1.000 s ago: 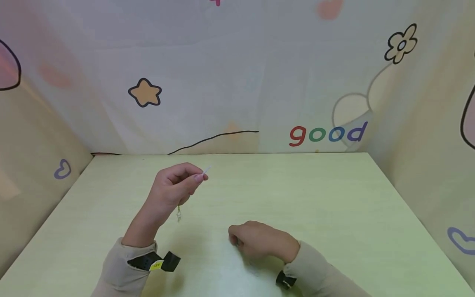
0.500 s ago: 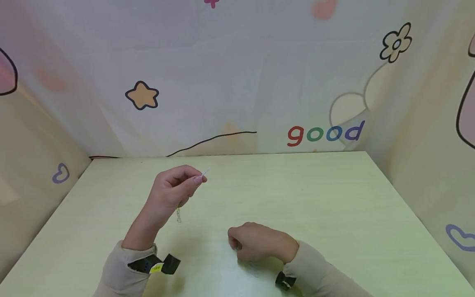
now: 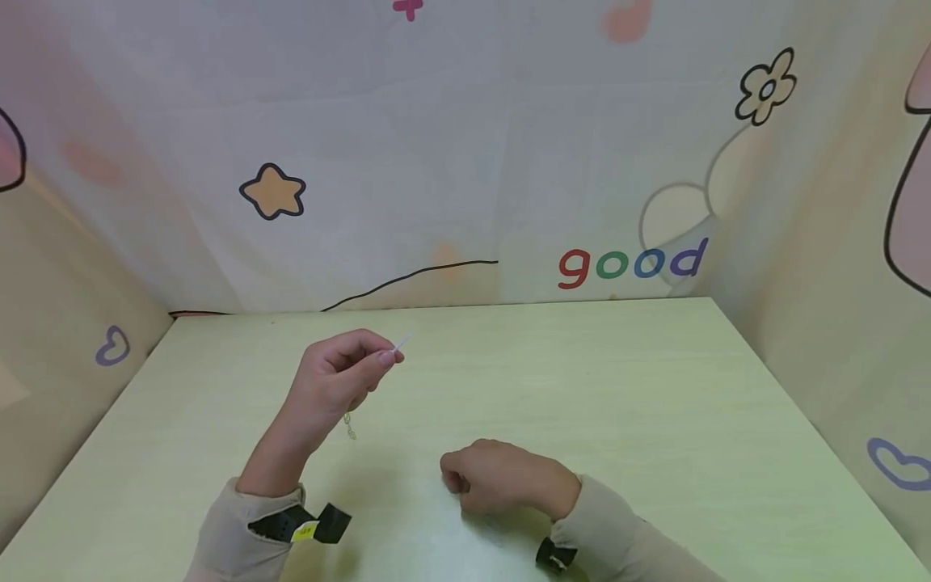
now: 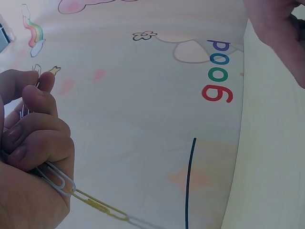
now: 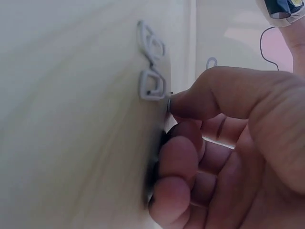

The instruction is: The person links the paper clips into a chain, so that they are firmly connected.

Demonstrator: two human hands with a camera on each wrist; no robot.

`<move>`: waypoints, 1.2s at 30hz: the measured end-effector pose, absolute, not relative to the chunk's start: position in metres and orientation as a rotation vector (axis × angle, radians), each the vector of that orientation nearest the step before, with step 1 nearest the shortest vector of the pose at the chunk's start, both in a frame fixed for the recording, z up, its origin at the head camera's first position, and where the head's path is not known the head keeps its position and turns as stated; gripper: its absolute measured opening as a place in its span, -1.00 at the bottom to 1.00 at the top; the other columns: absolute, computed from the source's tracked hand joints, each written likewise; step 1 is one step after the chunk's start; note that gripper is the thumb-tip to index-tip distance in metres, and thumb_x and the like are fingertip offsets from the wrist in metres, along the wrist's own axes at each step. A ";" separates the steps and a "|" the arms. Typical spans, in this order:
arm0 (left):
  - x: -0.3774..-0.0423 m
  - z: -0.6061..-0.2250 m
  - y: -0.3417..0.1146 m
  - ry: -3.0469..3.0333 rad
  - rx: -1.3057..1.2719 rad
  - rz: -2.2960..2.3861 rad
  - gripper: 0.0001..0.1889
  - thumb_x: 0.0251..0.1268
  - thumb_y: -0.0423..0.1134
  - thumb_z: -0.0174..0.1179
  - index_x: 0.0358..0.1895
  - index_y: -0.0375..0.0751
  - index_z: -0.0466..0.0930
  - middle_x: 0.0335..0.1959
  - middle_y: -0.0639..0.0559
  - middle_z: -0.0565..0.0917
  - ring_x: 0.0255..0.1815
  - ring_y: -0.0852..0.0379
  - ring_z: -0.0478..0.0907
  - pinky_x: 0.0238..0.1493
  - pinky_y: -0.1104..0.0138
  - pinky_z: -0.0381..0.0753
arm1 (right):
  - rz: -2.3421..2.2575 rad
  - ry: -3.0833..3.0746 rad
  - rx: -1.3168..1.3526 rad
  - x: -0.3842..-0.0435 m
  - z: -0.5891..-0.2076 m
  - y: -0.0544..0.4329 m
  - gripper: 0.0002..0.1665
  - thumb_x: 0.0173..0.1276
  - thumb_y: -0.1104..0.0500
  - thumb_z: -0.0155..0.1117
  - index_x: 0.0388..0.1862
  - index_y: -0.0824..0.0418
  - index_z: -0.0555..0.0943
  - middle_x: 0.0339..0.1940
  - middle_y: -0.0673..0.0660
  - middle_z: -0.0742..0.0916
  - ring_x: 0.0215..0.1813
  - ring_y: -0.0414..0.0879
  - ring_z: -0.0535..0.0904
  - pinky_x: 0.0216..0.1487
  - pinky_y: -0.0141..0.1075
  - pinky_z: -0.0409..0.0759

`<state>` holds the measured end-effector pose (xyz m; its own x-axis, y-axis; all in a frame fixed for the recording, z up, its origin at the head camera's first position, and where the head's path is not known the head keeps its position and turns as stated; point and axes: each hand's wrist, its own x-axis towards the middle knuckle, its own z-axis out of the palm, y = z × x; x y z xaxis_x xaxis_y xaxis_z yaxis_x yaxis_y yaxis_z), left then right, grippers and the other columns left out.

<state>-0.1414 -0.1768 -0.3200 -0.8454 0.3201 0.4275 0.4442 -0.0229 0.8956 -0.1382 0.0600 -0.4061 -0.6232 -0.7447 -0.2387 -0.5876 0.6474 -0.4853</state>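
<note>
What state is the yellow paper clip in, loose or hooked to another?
Hooked: the yellow paper clip joins a pale clip end to end, and both hang from the left hand.

The left hand (image 3: 336,376) pinches a thin white piece (image 3: 403,341), a small chain (image 3: 350,426) dangling below; the right hand (image 3: 505,478) curls over the table (image 3: 618,388), nearer and rightward.
</note>
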 end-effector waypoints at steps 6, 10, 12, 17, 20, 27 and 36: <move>-0.141 -0.322 -0.175 -2.146 -0.808 -2.018 -0.85 0.47 -0.44 0.15 -0.19 -0.19 0.71 -0.56 0.07 0.42 -0.69 0.12 0.12 -0.70 0.33 0.12 | -0.529 2.425 -1.086 -0.136 -0.408 0.062 -0.63 0.17 0.43 0.21 -0.26 -0.06 0.49 -0.61 -0.12 0.42 -0.51 -0.25 0.33 -0.47 -0.41 0.31; -0.143 -0.321 -0.173 -2.139 -0.824 -2.012 -0.86 0.47 -0.45 0.15 -0.19 -0.22 0.70 -0.57 0.07 0.42 -0.69 0.12 0.11 -0.70 0.32 0.12 | -0.515 2.428 -1.097 -0.137 -0.405 0.064 -0.62 0.17 0.44 0.20 -0.25 -0.06 0.48 -0.63 -0.11 0.39 -0.51 -0.25 0.33 -0.48 -0.42 0.30; -0.144 -0.321 -0.172 -2.135 -0.835 -2.005 -0.87 0.46 -0.45 0.15 -0.19 -0.24 0.70 -0.57 0.08 0.42 -0.70 0.12 0.11 -0.71 0.31 0.11 | -0.502 2.441 -1.101 -0.138 -0.404 0.065 -0.63 0.17 0.43 0.20 -0.26 -0.05 0.47 -0.63 -0.11 0.42 -0.50 -0.25 0.34 -0.48 -0.42 0.32; -0.143 -0.320 -0.171 -2.149 -0.802 -1.998 -0.87 0.45 -0.44 0.16 -0.20 -0.23 0.70 -0.58 0.08 0.41 -0.70 0.12 0.09 -0.70 0.31 0.10 | -0.481 2.473 -1.123 -0.138 -0.404 0.064 -0.66 0.14 0.44 0.18 -0.34 -0.02 0.45 -0.61 -0.16 0.46 -0.46 -0.25 0.35 -0.45 -0.43 0.30; -0.141 -0.321 -0.171 -2.167 -0.786 -2.010 -0.86 0.45 -0.44 0.16 -0.21 -0.20 0.71 -0.57 0.09 0.42 -0.70 0.11 0.08 -0.69 0.30 0.10 | -0.491 2.469 -1.095 -0.134 -0.405 0.063 -0.67 0.15 0.42 0.19 -0.34 -0.03 0.45 -0.59 -0.17 0.47 -0.43 -0.26 0.35 -0.42 -0.43 0.32; -0.140 -0.322 -0.171 -2.161 -0.816 -2.024 -0.83 0.46 -0.45 0.15 -0.21 -0.15 0.71 -0.56 0.09 0.43 -0.70 0.09 0.07 -0.70 0.28 0.08 | -0.494 2.471 -1.054 -0.131 -0.405 0.061 -0.63 0.18 0.44 0.20 -0.26 -0.06 0.48 -0.61 -0.13 0.44 -0.50 -0.26 0.33 -0.48 -0.42 0.32; -0.140 -0.323 -0.169 -2.173 -0.813 -2.027 -0.87 0.47 -0.43 0.15 -0.20 -0.23 0.70 -0.57 0.09 0.41 -0.70 0.11 0.07 -0.69 0.30 0.09 | -0.469 2.485 -1.080 -0.131 -0.405 0.061 -0.64 0.17 0.43 0.21 -0.26 -0.05 0.48 -0.63 -0.13 0.44 -0.51 -0.27 0.32 -0.49 -0.43 0.31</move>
